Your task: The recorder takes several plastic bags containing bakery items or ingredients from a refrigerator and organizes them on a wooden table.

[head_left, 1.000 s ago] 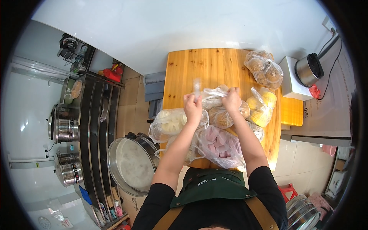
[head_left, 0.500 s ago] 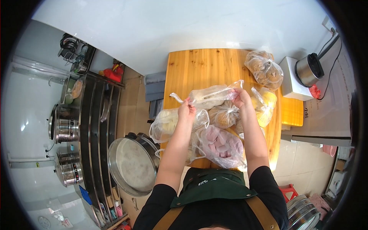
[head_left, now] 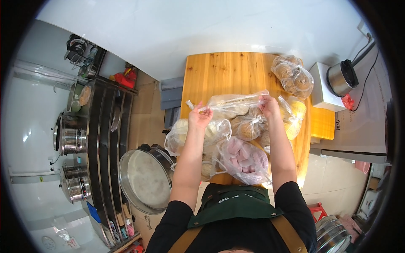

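Between my hands a clear plastic bag (head_left: 231, 104) with pale contents lies on the wooden table (head_left: 228, 71), its top edge stretched sideways. My left hand (head_left: 200, 117) is closed on the bag's left end, and my right hand (head_left: 268, 105) pinches its right end. Beneath my left forearm is a bag of pale yellow pieces (head_left: 179, 134). Nearer me sits an open-looking bag of pink pieces (head_left: 242, 156). A knotted bag of brownish round pieces (head_left: 249, 126) is beside my right wrist. To the right of that wrist stands a bag of yellow pieces (head_left: 294, 120).
At the table's far right is another bag of brown pieces (head_left: 294, 76). A metal kettle (head_left: 341, 78) stands on a white box (head_left: 321, 92). Left of the table is a large round steamer pan (head_left: 145, 181); steel pots (head_left: 71, 135) line the left side. A red stool (head_left: 317, 211) is at lower right.
My left hand has shifted slightly left and up, and its palm has turned more upward. The bag's edge is pulled straighter between both hands. My right hand has barely moved.
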Motion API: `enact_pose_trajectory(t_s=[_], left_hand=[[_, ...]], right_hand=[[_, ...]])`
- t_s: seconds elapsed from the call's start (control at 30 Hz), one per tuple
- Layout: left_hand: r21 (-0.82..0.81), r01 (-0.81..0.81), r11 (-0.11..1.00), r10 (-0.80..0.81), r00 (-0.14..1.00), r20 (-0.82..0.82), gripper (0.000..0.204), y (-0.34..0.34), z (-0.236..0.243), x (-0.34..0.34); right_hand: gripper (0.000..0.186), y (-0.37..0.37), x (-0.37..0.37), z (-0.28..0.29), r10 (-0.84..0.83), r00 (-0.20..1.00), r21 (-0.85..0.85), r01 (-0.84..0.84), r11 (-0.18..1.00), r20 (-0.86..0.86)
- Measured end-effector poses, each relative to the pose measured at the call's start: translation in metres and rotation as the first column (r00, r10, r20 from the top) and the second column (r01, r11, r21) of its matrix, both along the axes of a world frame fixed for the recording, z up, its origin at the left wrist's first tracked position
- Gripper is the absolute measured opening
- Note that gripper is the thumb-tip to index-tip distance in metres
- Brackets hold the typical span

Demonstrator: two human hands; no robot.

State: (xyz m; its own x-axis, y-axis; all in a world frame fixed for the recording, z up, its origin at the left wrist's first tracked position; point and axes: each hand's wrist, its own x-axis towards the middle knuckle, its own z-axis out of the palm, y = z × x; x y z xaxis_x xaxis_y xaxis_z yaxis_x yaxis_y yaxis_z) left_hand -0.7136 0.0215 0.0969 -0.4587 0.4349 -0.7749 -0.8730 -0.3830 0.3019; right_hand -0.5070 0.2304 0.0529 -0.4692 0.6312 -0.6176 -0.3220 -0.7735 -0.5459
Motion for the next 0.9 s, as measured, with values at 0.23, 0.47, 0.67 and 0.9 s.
enact_pose_trajectory(t_s=[0.23, 0.47, 0.67, 0.9], left_hand=[[0.084, -0.127, 0.988, 0.119, 0.988, 0.094, 0.014, -0.021, -0.036, -0.024], [-0.268, 0.204, 0.942, -0.247, 0.960, -0.136, 0.012, -0.016, -0.004, -0.020], [-0.690, 0.064, 0.721, -0.595, 0.567, -0.569, 0.037, -0.012, 0.002, 0.001], [-0.438, -0.514, 0.738, -0.653, -0.376, -0.658, 0.040, -0.008, 0.027, 0.080]], right_hand=[[0.010, 0.010, 0.012, -0.010, -0.275, 0.952, -0.279, 0.230, 0.932, -0.134], [0.020, 0.014, -0.002, -0.011, -0.039, 0.999, 0.086, 0.042, 0.995, -0.038], [0.035, -0.006, -0.004, -0.002, -0.214, 0.833, 0.610, -0.175, 0.773, 0.510], [0.017, -0.038, 0.048, 0.015, -0.266, 0.642, 0.663, -0.521, 0.538, 0.720]])
